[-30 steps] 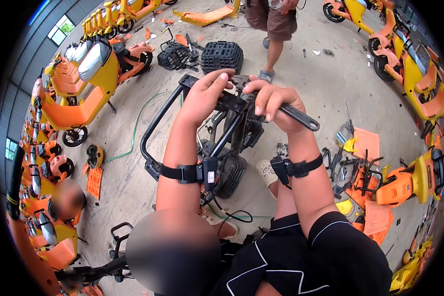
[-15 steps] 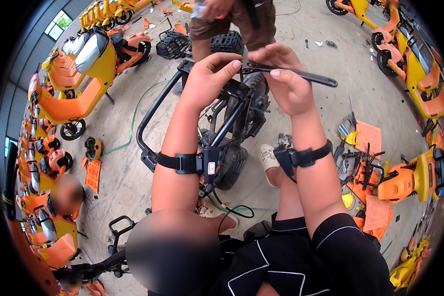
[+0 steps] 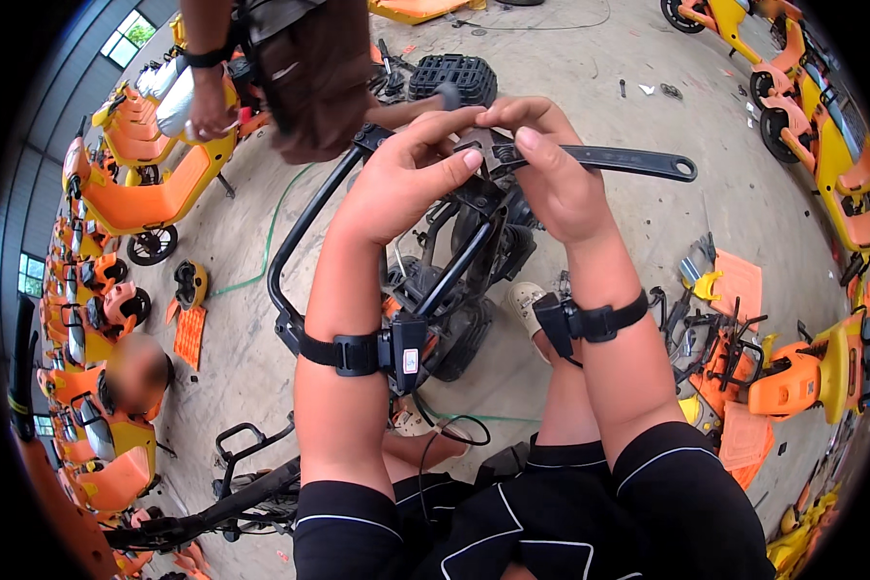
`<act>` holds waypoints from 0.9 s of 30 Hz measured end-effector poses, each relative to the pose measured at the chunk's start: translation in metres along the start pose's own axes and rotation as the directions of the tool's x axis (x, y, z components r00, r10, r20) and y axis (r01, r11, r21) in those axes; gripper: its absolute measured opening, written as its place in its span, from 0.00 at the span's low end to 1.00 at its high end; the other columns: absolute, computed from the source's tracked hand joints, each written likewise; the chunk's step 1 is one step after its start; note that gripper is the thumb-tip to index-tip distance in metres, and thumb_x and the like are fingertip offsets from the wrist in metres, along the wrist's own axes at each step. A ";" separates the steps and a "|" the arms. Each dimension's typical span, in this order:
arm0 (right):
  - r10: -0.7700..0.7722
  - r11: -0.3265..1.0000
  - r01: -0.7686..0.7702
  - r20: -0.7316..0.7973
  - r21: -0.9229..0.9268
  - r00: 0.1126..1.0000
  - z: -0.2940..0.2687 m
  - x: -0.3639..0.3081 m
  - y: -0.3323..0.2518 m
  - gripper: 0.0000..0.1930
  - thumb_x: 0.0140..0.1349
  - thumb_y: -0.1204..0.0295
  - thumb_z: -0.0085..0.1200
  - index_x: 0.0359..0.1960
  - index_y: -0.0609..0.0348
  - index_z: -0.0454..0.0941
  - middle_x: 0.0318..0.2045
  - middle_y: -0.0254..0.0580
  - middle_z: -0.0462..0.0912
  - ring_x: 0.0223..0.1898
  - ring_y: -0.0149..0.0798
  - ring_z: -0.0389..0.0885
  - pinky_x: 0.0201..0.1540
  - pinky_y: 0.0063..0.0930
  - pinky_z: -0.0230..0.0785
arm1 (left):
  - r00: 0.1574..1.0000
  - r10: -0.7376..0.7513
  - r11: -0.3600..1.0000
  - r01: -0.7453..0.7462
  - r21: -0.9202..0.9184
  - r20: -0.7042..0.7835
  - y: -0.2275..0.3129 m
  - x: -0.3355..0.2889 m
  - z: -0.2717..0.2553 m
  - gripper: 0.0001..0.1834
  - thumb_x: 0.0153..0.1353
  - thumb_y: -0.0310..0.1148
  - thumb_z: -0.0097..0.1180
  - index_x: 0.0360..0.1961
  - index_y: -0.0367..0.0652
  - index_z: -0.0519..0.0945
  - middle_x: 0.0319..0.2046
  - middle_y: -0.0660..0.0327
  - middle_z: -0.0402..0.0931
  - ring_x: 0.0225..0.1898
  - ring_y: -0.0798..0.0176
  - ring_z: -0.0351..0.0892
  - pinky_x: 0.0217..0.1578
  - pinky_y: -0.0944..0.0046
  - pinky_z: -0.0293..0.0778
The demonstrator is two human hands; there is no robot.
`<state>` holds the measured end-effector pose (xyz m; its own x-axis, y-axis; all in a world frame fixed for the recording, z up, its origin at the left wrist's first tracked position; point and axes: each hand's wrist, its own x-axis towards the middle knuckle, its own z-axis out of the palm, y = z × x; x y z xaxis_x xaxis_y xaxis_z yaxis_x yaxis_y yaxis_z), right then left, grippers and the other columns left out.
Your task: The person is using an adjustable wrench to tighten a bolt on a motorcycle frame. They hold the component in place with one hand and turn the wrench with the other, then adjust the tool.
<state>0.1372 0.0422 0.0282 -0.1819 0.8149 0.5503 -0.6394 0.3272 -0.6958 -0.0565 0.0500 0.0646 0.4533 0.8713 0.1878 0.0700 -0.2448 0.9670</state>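
Note:
A black adjustable wrench lies across my right hand, its handle pointing right. The right thumb and fingers are closed about it near the head. My left hand is curled round the jaw end, with thumb and fingertips at the jaws. Both hands' fingertips nearly meet there. Just below is the top of a black tubular scooter frame, stripped of its panels, in front of me between my arms. Whether the jaws sit on a bolt is hidden by my fingers.
A co-worker in brown shorts stands close at the far left of the frame. A black crate lies beyond it. Yellow-orange scooters line the left; others stand right. Loose parts litter the floor at right. A green hose crosses the floor.
The co-worker has moved left. My hands have drawn together at the wrench head, and the wrench has swung to lie nearly level, its handle farther right.

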 end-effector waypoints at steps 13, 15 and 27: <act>0.285 0.898 -0.192 -0.190 0.395 0.939 -0.028 0.022 0.030 0.12 0.71 0.72 0.47 0.53 0.62 0.71 0.40 0.43 0.82 0.47 0.44 0.84 0.52 0.39 0.77 | 0.987 -0.012 0.999 0.019 0.044 -0.159 -0.007 0.006 0.005 0.14 0.72 0.38 0.60 0.49 0.37 0.81 0.35 0.68 0.79 0.38 0.76 0.75 0.39 0.73 0.71; 0.288 0.929 -0.219 -0.212 0.298 0.934 -0.022 0.023 0.024 0.11 0.72 0.70 0.49 0.50 0.61 0.75 0.40 0.39 0.84 0.43 0.37 0.84 0.46 0.33 0.78 | 0.983 -0.056 0.995 0.069 0.071 -0.174 -0.009 0.006 0.002 0.15 0.74 0.40 0.57 0.51 0.40 0.81 0.35 0.70 0.78 0.36 0.77 0.73 0.37 0.74 0.68; 0.176 0.977 -0.209 -0.406 -0.038 0.897 0.012 -0.003 -0.009 0.12 0.75 0.65 0.51 0.45 0.63 0.78 0.40 0.46 0.86 0.23 0.26 0.77 0.22 0.20 0.69 | 0.999 0.016 0.995 -0.020 -0.097 -0.041 -0.008 0.004 0.005 0.24 0.70 0.36 0.63 0.63 0.35 0.77 0.46 0.61 0.83 0.43 0.72 0.78 0.44 0.69 0.75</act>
<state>0.1343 0.0310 0.0389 0.0281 0.9826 0.1838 -0.5586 0.1679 -0.8123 -0.0508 0.0532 0.0567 0.4176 0.8840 0.2103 -0.0256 -0.2199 0.9752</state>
